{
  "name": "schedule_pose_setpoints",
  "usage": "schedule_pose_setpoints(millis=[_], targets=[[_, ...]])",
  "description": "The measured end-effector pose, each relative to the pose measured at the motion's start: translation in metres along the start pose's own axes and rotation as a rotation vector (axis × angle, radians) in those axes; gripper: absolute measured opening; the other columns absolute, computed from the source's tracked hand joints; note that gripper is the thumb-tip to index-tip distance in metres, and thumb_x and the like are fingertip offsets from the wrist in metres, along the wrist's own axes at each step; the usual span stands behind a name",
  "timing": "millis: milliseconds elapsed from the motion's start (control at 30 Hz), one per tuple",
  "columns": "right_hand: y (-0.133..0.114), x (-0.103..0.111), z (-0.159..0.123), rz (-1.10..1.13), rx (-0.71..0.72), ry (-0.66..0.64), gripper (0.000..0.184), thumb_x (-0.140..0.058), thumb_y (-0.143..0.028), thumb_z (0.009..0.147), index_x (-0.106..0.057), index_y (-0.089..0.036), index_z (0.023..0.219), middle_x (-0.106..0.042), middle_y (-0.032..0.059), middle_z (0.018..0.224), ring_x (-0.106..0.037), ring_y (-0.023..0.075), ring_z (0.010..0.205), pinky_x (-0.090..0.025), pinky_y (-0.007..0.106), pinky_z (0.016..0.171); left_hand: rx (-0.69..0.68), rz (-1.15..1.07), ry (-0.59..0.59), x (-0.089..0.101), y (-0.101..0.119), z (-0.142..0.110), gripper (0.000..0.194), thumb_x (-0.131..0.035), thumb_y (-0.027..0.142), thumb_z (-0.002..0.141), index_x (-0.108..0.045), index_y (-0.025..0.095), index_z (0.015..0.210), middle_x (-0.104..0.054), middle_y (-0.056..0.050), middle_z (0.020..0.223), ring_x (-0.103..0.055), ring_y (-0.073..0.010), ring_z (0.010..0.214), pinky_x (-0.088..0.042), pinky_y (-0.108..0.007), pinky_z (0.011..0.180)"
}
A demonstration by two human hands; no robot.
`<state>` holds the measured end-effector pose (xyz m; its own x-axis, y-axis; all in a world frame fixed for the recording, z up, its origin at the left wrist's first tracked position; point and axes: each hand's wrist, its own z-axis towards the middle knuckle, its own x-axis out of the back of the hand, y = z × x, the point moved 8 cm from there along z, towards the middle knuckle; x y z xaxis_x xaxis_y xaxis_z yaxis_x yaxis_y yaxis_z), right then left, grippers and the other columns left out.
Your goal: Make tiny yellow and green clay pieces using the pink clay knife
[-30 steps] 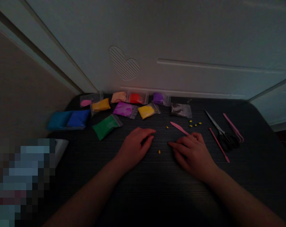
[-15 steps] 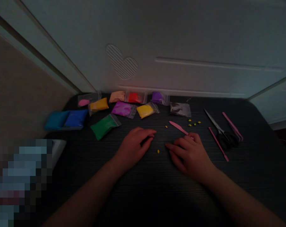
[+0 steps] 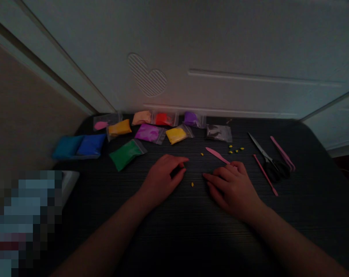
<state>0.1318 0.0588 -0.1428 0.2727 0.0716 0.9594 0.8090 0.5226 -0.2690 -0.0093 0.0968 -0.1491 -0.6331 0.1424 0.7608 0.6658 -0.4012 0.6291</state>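
My left hand (image 3: 165, 175) rests on the dark table with its thumb and fingers curled nearly together. Whatever may be between those fingertips is too small and dim to make out. A small yellow piece (image 3: 192, 184) lies on the table between my two hands. Opposite, my right hand (image 3: 232, 186) rests palm down, index finger stretched out, thumb below it, nothing visible in its grip. The handle end of a pink plastic knife (image 3: 217, 154) reaches the knuckles of my right hand. Just left of its blade tip sits another tiny yellow piece (image 3: 202, 154).
Several small yellow-and-green pieces (image 3: 236, 150) lie beyond my right hand. Farther right are black-handled scissors (image 3: 265, 154), a thin pink tool (image 3: 265, 175) and pink tweezers (image 3: 282, 152). Along the back are bags of coloured clay, including green (image 3: 126, 154), yellow (image 3: 177, 135) and blue (image 3: 91, 145).
The fingertips of my left hand have drawn slightly closer and shifted a little. My right hand stays nearly still. The whole view has slid slightly left; the table items lie as before.
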Motion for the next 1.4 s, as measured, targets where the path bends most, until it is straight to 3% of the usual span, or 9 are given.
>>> schedule_pose_setpoints(millis=[800, 1400], targets=[[-0.008, 0.000, -0.003, 0.020, 0.063, 0.010, 0.027, -0.046, -0.028, 0.081, -0.056, -0.026, 0.106, -0.060, 0.0012, 0.081, -0.046, 0.0166, 0.078, -0.023, 0.042, 0.084, -0.013, -0.035, -0.015, -0.002, -0.001, -0.001, 0.023, -0.048, 0.019, 0.079, -0.055, 0.021, 0.101, -0.060, -0.001, 0.090, -0.051, -0.0133, 0.088, -0.041, -0.029, 0.082], [-0.008, -0.001, 0.000, -0.023, 0.032, 0.016, 0.030, -0.044, -0.028, 0.082, -0.055, -0.023, 0.109, -0.061, 0.0031, 0.084, -0.046, 0.0179, 0.080, -0.023, 0.042, 0.084, -0.037, -0.025, -0.001, -0.001, 0.001, 0.001, 0.021, -0.047, 0.019, 0.079, -0.057, 0.021, 0.098, -0.062, -0.001, 0.092, -0.052, -0.0140, 0.089, -0.042, -0.030, 0.082]])
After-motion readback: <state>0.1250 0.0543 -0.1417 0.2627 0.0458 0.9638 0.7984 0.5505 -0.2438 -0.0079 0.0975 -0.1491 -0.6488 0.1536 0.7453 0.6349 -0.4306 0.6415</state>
